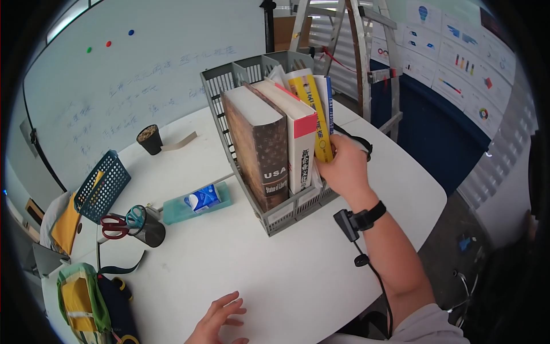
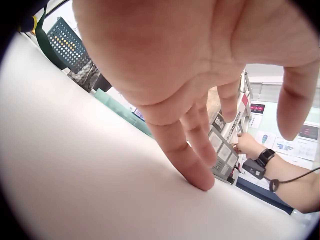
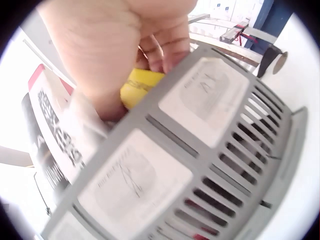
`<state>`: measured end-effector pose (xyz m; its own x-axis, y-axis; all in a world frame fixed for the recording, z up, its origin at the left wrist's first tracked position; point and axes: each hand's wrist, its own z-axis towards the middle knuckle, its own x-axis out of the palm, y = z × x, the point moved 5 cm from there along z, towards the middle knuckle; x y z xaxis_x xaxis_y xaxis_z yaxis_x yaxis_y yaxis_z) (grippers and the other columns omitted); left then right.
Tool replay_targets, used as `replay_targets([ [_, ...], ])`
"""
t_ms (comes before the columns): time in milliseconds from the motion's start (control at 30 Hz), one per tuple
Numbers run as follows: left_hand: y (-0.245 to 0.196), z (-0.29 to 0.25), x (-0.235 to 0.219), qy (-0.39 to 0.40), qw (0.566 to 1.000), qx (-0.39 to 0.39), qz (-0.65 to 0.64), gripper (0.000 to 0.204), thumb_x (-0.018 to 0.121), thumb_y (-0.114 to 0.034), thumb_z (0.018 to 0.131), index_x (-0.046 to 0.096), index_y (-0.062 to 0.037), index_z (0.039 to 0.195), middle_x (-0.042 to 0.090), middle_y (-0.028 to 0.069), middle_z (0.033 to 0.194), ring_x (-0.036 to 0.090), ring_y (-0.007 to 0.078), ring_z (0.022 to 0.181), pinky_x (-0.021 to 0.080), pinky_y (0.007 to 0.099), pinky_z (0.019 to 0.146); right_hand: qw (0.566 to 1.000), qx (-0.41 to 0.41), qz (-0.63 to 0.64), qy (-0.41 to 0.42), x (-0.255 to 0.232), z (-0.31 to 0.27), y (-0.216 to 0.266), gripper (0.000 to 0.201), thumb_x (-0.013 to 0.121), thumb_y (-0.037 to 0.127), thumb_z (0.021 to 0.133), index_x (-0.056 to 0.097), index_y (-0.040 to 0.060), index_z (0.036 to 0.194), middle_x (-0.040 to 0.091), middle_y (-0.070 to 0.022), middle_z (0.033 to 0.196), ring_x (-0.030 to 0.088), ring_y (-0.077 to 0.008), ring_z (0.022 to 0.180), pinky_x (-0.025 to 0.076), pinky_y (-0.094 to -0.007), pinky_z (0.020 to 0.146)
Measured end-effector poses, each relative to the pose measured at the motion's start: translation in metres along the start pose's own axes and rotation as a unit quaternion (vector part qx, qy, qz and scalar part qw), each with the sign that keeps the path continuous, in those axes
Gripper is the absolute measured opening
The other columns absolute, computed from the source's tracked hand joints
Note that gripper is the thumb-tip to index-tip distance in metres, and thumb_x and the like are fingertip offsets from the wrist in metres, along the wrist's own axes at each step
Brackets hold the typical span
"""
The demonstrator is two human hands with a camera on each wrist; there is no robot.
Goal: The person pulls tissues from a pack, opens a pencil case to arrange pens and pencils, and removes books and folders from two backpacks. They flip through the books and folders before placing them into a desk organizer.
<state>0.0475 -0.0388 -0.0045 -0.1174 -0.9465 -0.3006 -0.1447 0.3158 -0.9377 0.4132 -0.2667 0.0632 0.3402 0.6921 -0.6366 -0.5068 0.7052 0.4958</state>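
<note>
My right hand (image 1: 345,167) grips a yellow book (image 1: 312,106) by its lower spine, thumb on one side and fingers on the other. This book stands in a grey plastic crate (image 1: 274,223), with a thin blue-and-white book (image 1: 329,103) beside it. Left of it in the crate stand a thick white book with a red top corner (image 1: 302,155) and a dark brown book marked USA (image 1: 269,155). In the right wrist view, the yellow book (image 3: 141,87) shows behind the crate's labelled wall. My left hand (image 1: 216,322) is low over the white table, fingers loosely extended, holding nothing.
Left of the crate are a teal box (image 1: 172,212) with a blue-and-white packet (image 1: 203,198) on it, a pen cup (image 1: 152,231) with scissors, a perforated basket (image 1: 103,189) and a small black pot (image 1: 150,140). A green-and-yellow bag (image 1: 80,304) sits front left. A stepladder (image 1: 361,57) stands behind.
</note>
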Motion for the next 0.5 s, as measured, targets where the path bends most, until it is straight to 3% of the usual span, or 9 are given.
replay_targets([
  [33, -0.003, 0.001, 0.0, -0.013, 1.0, -0.013, 0.005, 0.09, 0.084, 0.001, 0.078, 0.048, -0.0065, 0.16, 0.04, 0.022, 0.167, 0.065, 0.034, 0.133, 0.056, 0.0439, 0.107, 0.998, -0.009, 0.007, -0.057, 0.002, -0.006, -0.003, 0.048, 0.088, 0.03, 0.083, 0.068, 0.0011, 0.115, 0.066, -0.0173, 0.107, 0.07, -0.0415, 0.095, 0.057, -0.0484, 0.081],
  [67, -0.001, 0.003, -0.001, -0.013, 1.0, -0.015, 0.007, 0.09, 0.084, 0.001, 0.078, 0.048, -0.0065, 0.16, 0.04, 0.022, 0.167, 0.065, 0.034, 0.133, 0.056, 0.0439, 0.107, 0.998, -0.008, 0.009, -0.058, 0.005, -0.011, -0.005, 0.048, 0.088, 0.03, 0.083, 0.068, 0.0011, 0.115, 0.066, -0.0173, 0.107, 0.07, -0.0415, 0.095, 0.057, -0.0484, 0.081],
  [133, -0.006, 0.003, -0.004, 0.002, 0.991, 0.129, 0.046, 0.093, 0.073, 0.011, 0.081, 0.043, -0.0095, 0.166, 0.038, 0.0204, 0.17, 0.062, 0.0328, 0.132, 0.06, 0.0417, 0.095, 0.993, -0.008, 0.034, -0.111, 0.009, -0.022, -0.006, 0.044, 0.087, 0.027, 0.085, 0.067, 0.0021, 0.115, 0.065, -0.0164, 0.11, 0.069, -0.0412, 0.097, 0.057, -0.0482, 0.081],
  [233, -0.005, 0.006, -0.002, 0.004, 0.99, 0.135, 0.049, 0.094, 0.072, 0.013, 0.08, 0.043, -0.0087, 0.166, 0.04, 0.0202, 0.168, 0.063, 0.0326, 0.13, 0.061, 0.0399, 0.091, 0.981, -0.001, 0.085, -0.172, 0.007, -0.029, -0.006, 0.044, 0.088, 0.025, 0.085, 0.065, 0.0022, 0.115, 0.064, -0.0151, 0.112, 0.068, -0.0411, 0.097, 0.057, -0.0492, 0.08],
  [367, -0.004, 0.007, 0.0, 0.004, 0.99, 0.13, 0.046, 0.094, 0.072, 0.013, 0.079, 0.043, -0.0079, 0.166, 0.044, 0.0202, 0.165, 0.064, 0.0326, 0.128, 0.06, 0.0395, 0.091, 0.979, 0.007, 0.103, -0.174, 0.004, -0.02, -0.008, 0.047, 0.089, 0.026, 0.084, 0.065, 0.001, 0.115, 0.064, -0.0151, 0.11, 0.068, -0.041, 0.097, 0.056, -0.05, 0.08],
  [433, -0.004, 0.006, 0.0, 0.003, 0.992, 0.115, 0.042, 0.093, 0.073, 0.013, 0.079, 0.044, -0.0072, 0.165, 0.047, 0.02, 0.162, 0.064, 0.0324, 0.127, 0.06, 0.0394, 0.09, 0.976, -0.085, -0.041, -0.195, 0.002, -0.02, -0.006, 0.049, 0.09, 0.028, 0.084, 0.064, 0.0008, 0.115, 0.065, -0.0163, 0.111, 0.068, -0.0409, 0.096, 0.056, -0.0502, 0.079],
  [467, -0.005, 0.006, 0.001, 0.004, 0.992, 0.114, 0.043, 0.093, 0.073, 0.013, 0.079, 0.044, -0.0072, 0.165, 0.047, 0.02, 0.162, 0.064, 0.0324, 0.127, 0.06, 0.0394, 0.09, 0.976, -0.084, -0.041, -0.196, 0.0, -0.02, -0.009, 0.049, 0.09, 0.028, 0.084, 0.064, 0.0008, 0.115, 0.065, -0.0163, 0.111, 0.068, -0.0409, 0.096, 0.056, -0.0502, 0.079],
  [500, -0.005, 0.006, 0.0, 0.004, 0.992, 0.115, 0.043, 0.092, 0.073, 0.013, 0.08, 0.044, -0.007, 0.165, 0.047, 0.0199, 0.162, 0.064, 0.0323, 0.127, 0.06, 0.0395, 0.09, 0.987, -0.057, -0.053, -0.137, 0.002, -0.019, -0.012, 0.05, 0.09, 0.029, 0.084, 0.063, 0.0012, 0.116, 0.065, -0.0167, 0.111, 0.069, -0.041, 0.097, 0.056, -0.0502, 0.08],
])
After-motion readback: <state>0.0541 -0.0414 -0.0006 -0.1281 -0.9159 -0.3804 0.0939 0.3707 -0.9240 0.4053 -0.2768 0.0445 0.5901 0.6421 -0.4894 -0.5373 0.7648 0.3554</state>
